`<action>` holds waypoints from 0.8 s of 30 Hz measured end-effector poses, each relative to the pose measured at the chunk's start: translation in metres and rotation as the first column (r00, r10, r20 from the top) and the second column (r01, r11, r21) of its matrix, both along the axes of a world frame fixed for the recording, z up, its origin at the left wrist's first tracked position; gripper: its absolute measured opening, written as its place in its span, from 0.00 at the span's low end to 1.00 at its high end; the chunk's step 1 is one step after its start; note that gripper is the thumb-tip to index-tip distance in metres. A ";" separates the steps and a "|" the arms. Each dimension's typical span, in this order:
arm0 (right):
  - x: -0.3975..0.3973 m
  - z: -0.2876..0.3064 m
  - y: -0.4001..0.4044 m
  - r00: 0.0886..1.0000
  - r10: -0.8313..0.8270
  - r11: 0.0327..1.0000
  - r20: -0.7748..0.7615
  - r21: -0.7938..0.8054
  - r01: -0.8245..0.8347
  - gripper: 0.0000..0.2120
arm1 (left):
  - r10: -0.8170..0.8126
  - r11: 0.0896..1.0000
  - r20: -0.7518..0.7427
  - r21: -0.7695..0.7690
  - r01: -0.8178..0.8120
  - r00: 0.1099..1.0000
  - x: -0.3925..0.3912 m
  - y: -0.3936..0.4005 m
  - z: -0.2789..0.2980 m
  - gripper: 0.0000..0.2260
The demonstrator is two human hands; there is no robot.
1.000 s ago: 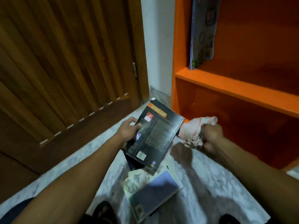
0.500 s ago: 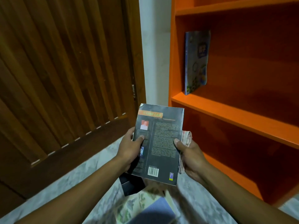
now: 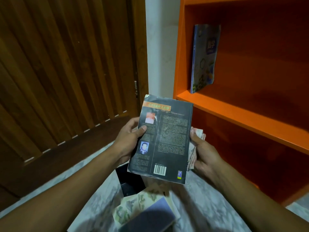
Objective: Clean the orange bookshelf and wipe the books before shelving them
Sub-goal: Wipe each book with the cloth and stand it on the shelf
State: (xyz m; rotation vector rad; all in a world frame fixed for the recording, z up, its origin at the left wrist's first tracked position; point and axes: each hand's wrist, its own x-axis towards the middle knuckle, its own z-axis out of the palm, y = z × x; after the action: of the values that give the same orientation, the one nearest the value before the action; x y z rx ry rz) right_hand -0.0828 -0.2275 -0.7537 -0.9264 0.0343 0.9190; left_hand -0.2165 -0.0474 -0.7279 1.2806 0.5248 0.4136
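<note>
- A book (image 3: 163, 139) is being held upright between the two hands, in front of the person and above the floor (image 3: 209, 206).
- The left hand (image 3: 128, 141) is sitting at the book's left edge, thumb lying on the cover.
- The right hand (image 3: 203, 154) is sitting at the book's right edge, with a cloth (image 3: 194, 148) lying between palm and book.
- A bookshelf (image 3: 242, 114) is standing to the right of the book; a second book (image 3: 204, 57) is leaning against its left wall on the upper shelf.
- A door (image 3: 66, 77) is standing to the left, a wall strip (image 3: 160, 47) lying between it and the bookshelf.
- More books (image 3: 145, 210) are lying on the floor below the held book.
</note>
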 end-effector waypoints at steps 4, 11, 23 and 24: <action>0.015 0.008 -0.005 0.979 -0.171 0.985 -0.107 -0.030 0.169 0.15 | -0.012 0.999 0.040 0.044 0.010 0.999 -0.002 0.002 0.006 0.10; 0.034 0.055 -0.011 0.603 -0.475 0.815 0.641 0.062 0.575 0.03 | -0.051 0.986 0.011 0.157 0.049 0.999 -0.003 -0.002 0.004 0.11; -0.019 -0.007 0.000 -0.109 0.276 0.924 0.955 -0.232 0.303 0.24 | 0.109 0.994 0.160 -0.046 -0.102 0.981 0.012 -0.022 0.000 0.11; -0.028 -0.012 -0.002 -0.161 0.288 0.936 0.944 -0.243 0.253 0.24 | 0.148 0.988 0.154 -0.069 -0.139 0.977 0.012 -0.018 -0.001 0.11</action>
State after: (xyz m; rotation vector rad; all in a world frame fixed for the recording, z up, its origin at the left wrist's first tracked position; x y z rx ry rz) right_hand -0.1104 -0.2291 -0.7656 -1.8400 -1.3145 -0.1348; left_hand -0.2044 -0.0657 -0.7284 1.1465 0.4922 0.6119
